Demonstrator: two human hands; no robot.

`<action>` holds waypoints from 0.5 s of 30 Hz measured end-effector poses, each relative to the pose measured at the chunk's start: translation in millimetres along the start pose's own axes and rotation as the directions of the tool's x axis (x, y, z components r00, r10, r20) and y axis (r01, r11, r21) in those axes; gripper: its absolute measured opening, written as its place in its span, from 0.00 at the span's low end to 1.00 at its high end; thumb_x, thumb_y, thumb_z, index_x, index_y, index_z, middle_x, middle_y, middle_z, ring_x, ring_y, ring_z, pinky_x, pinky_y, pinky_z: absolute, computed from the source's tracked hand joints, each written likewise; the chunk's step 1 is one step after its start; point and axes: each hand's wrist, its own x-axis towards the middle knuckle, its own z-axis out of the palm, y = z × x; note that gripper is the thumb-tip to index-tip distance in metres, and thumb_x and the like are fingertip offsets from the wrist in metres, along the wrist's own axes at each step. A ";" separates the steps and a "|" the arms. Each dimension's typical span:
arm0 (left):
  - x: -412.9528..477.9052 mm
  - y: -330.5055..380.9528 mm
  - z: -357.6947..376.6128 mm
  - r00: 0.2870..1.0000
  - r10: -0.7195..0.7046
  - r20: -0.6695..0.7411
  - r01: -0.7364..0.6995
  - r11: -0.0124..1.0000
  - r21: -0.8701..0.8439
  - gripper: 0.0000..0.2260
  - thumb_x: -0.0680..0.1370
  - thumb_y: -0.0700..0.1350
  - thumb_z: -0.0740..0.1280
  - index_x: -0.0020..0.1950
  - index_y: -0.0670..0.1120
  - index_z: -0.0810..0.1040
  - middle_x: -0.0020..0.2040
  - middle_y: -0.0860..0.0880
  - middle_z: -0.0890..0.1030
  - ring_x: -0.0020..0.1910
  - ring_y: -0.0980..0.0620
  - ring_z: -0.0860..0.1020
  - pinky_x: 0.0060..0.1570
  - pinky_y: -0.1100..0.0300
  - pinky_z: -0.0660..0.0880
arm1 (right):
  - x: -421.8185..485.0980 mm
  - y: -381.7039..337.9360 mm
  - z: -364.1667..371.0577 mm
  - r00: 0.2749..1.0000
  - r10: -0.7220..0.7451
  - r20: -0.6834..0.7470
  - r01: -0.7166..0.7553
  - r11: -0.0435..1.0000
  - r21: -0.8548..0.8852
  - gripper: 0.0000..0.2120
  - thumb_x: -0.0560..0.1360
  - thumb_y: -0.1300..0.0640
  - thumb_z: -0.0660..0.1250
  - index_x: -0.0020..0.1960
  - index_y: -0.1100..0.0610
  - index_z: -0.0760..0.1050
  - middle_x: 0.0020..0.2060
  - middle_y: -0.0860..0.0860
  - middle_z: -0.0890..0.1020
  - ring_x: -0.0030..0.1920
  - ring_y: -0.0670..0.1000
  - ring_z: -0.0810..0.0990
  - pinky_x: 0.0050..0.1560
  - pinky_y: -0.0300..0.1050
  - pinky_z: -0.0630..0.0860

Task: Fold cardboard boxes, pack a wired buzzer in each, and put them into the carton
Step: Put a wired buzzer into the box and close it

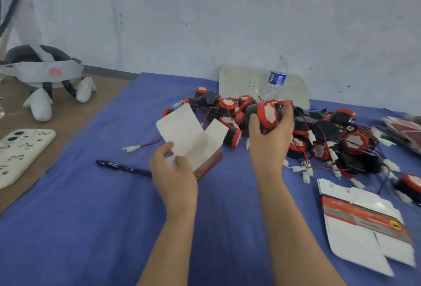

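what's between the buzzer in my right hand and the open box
Nothing visible blocks it. The right hand holds the buzzer beside the box gripped by the left hand; its flaps stand open, one raised toward the buzzer.

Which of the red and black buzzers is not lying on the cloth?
The buzzer gripped in the right hand, with its fingers curled round it; all the others lie on the blue cloth.

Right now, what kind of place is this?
Probably a makeshift hand-packing bench: a heap of wired buzzers on a blue cloth, flat box blanks stacked beside it, and the left hand holds an open box while the right hand grips a buzzer.
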 end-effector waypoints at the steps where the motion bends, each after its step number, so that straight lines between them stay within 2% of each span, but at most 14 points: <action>1: -6.5 -1.0 4.7 0.997 0.025 0.078 -0.028 0.999 0.040 0.14 0.77 0.35 0.59 0.56 0.52 0.73 0.58 0.52 0.74 0.56 0.49 0.75 0.54 0.56 0.73 | 2.0 -6.6 -17.5 0.998 -0.021 -0.052 0.022 0.999 0.027 0.32 0.75 0.56 0.69 0.75 0.55 0.59 0.69 0.51 0.68 0.70 0.49 0.68 0.67 0.38 0.66; 3: -18.8 -3.1 12.6 0.971 0.061 0.230 -0.089 0.989 0.114 0.14 0.77 0.35 0.58 0.54 0.53 0.73 0.56 0.53 0.74 0.52 0.53 0.73 0.47 0.66 0.70 | -3.9 -19.0 -45.7 0.987 -0.142 -0.080 0.145 0.989 0.032 0.30 0.73 0.56 0.68 0.73 0.55 0.62 0.65 0.49 0.69 0.67 0.49 0.71 0.65 0.42 0.70; 4: -23.3 -3.7 15.8 0.953 0.059 0.296 -0.106 0.984 0.146 0.14 0.77 0.34 0.58 0.53 0.52 0.73 0.56 0.53 0.74 0.51 0.55 0.73 0.44 0.69 0.68 | -10.5 -23.2 -54.7 0.972 -0.230 -0.051 0.231 0.973 0.019 0.28 0.72 0.58 0.68 0.71 0.55 0.64 0.63 0.49 0.70 0.65 0.49 0.72 0.64 0.44 0.72; 5: -26.5 -4.2 18.6 0.934 0.048 0.353 -0.115 0.979 0.171 0.14 0.77 0.34 0.57 0.53 0.52 0.74 0.56 0.52 0.75 0.50 0.55 0.73 0.44 0.67 0.68 | -18.7 -24.6 -59.9 0.949 -0.315 0.007 0.315 0.949 0.004 0.27 0.71 0.60 0.68 0.69 0.55 0.66 0.62 0.49 0.70 0.65 0.50 0.72 0.64 0.45 0.72; 7: -30.8 -4.6 21.5 0.901 0.018 0.433 -0.116 0.973 0.199 0.14 0.78 0.34 0.55 0.54 0.49 0.76 0.57 0.50 0.76 0.51 0.51 0.74 0.48 0.60 0.71 | -36.0 -20.0 -62.1 0.892 -0.407 0.199 0.421 0.906 -0.034 0.25 0.70 0.63 0.68 0.65 0.57 0.69 0.61 0.51 0.72 0.64 0.49 0.71 0.64 0.39 0.69; 9: -32.7 -4.0 21.6 0.877 -0.005 0.481 -0.096 0.978 0.185 0.15 0.78 0.34 0.55 0.54 0.48 0.77 0.55 0.48 0.78 0.52 0.49 0.76 0.53 0.54 0.74 | -50.6 -7.5 -60.8 0.855 -0.324 0.405 0.399 0.910 -0.114 0.22 0.69 0.63 0.69 0.63 0.56 0.72 0.61 0.49 0.73 0.61 0.46 0.72 0.60 0.30 0.68; 11: -34.2 -2.9 20.3 0.857 -0.033 0.515 -0.060 0.985 0.162 0.15 0.78 0.34 0.55 0.52 0.49 0.78 0.51 0.51 0.80 0.52 0.50 0.78 0.53 0.54 0.76 | -60.5 7.1 -59.9 0.827 -0.168 0.537 0.325 0.922 -0.212 0.21 0.70 0.62 0.69 0.62 0.54 0.72 0.61 0.46 0.73 0.59 0.45 0.73 0.57 0.34 0.71; 13: -34.3 -3.4 19.4 0.851 -0.065 0.521 -0.018 0.988 0.153 0.15 0.79 0.35 0.55 0.53 0.51 0.77 0.51 0.53 0.80 0.51 0.52 0.78 0.52 0.55 0.77 | -62.7 17.5 -59.3 0.811 -0.100 0.576 0.311 0.908 -0.280 0.21 0.72 0.59 0.68 0.64 0.52 0.71 0.63 0.44 0.72 0.60 0.46 0.73 0.55 0.38 0.73; 15: -34.2 -5.0 18.6 0.866 -0.091 0.492 0.029 0.991 0.131 0.15 0.79 0.36 0.54 0.56 0.52 0.74 0.52 0.53 0.79 0.49 0.54 0.77 0.47 0.57 0.77 | -60.7 19.8 -58.8 0.828 -0.111 0.549 0.325 0.894 -0.309 0.20 0.73 0.55 0.68 0.64 0.50 0.72 0.62 0.44 0.74 0.59 0.46 0.74 0.51 0.35 0.71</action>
